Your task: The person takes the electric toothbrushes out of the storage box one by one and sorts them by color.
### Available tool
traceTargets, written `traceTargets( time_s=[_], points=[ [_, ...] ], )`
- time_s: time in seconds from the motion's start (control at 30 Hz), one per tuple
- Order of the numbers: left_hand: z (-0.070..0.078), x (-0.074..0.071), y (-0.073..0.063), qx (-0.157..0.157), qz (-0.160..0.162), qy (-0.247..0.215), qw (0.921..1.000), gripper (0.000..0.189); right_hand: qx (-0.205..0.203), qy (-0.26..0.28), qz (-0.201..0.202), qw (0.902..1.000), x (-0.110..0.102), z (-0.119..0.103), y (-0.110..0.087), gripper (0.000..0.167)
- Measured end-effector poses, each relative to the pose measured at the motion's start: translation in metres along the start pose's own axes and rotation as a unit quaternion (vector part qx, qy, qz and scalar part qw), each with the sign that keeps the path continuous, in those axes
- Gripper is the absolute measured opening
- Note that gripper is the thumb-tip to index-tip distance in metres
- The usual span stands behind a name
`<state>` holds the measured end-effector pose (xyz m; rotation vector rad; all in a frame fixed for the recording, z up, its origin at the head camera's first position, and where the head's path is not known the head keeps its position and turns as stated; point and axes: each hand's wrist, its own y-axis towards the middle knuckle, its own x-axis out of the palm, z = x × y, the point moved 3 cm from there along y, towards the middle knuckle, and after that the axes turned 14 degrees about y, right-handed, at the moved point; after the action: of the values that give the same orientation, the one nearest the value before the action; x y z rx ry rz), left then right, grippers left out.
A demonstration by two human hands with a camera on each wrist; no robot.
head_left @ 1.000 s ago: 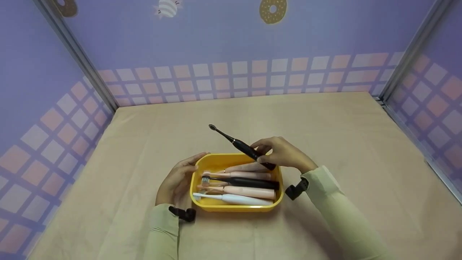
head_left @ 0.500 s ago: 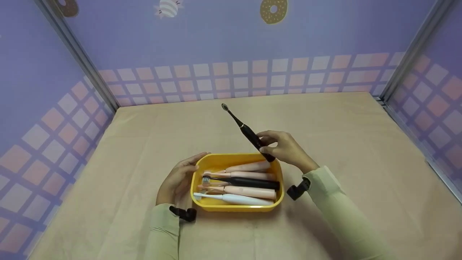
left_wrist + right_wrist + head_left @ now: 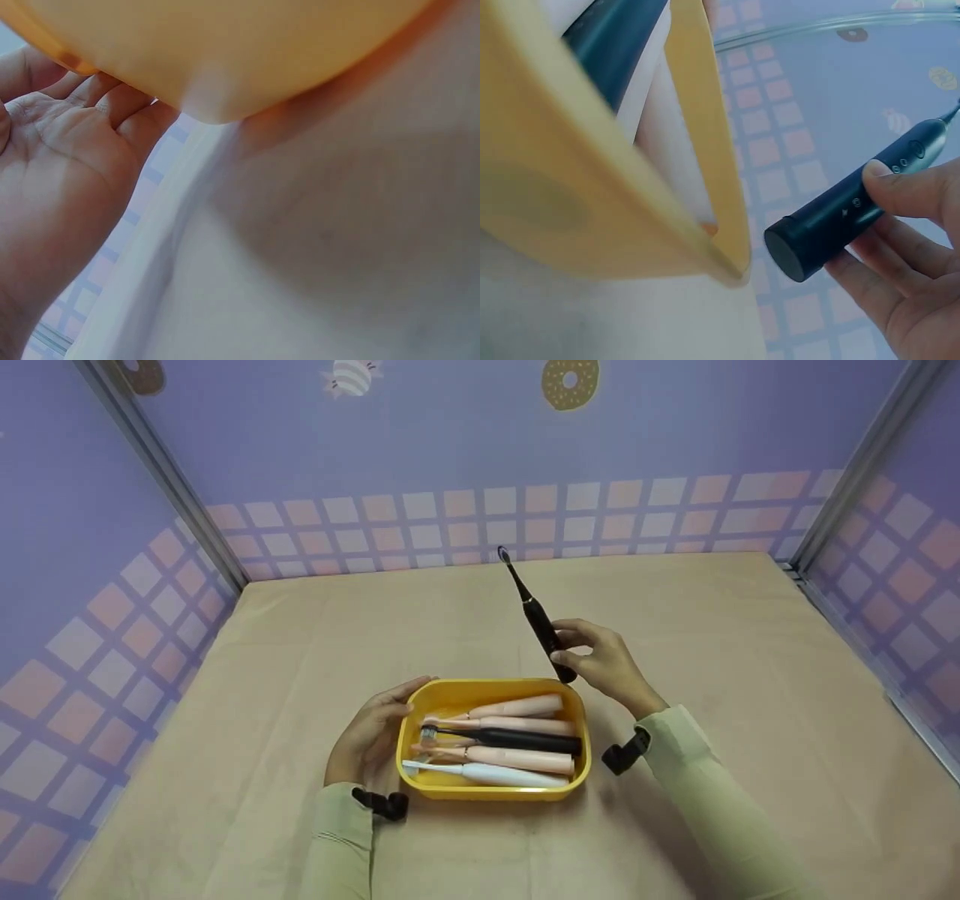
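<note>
A black electric toothbrush [image 3: 541, 624] is pinched by its handle in my right hand [image 3: 604, 664], just above the far right corner of the yellow box [image 3: 491, 793]. It tilts up, brush head pointing away. In the right wrist view, the thumb lies on the buttons of the toothbrush [image 3: 840, 214] and the fingers support it from beneath. My left hand [image 3: 367, 735] holds the box at its left end, thumb at the rim. Inside lie a white toothbrush [image 3: 510, 775], another black toothbrush [image 3: 529, 740] and several pink toothbrushes [image 3: 517, 758], roughly side by side.
A beige cloth [image 3: 315, 645] covers the table beneath the box. Purple walls [image 3: 480, 435] with a checked band and metal corner posts [image 3: 862, 457] enclose the back and sides. Each wrist wears a small black camera [image 3: 626, 750].
My right hand has lifted the black toothbrush up and away from the box, to the right, turning it steeper. The left hand and the box have stayed in place.
</note>
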<state>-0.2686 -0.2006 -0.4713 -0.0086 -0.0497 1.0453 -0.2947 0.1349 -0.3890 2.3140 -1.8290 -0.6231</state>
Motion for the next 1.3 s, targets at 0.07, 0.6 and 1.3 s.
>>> traceTargets(
  time_s=[0.07,0.6,1.3],
  points=[
    [-0.001,0.000,0.000,0.002,-0.002,0.006,1.0000,0.055,-0.002,0.001,0.011,0.9999,-0.002,0.003,0.000,0.041],
    [-0.002,-0.001,0.000,0.008,-0.001,0.010,0.9999,0.054,0.006,0.033,0.076,0.9965,-0.015,0.031,-0.001,0.045],
    [0.000,0.001,-0.001,-0.019,0.011,-0.005,0.9997,0.055,0.019,0.046,0.127,0.9907,-0.020,0.067,-0.005,0.040]
  ],
)
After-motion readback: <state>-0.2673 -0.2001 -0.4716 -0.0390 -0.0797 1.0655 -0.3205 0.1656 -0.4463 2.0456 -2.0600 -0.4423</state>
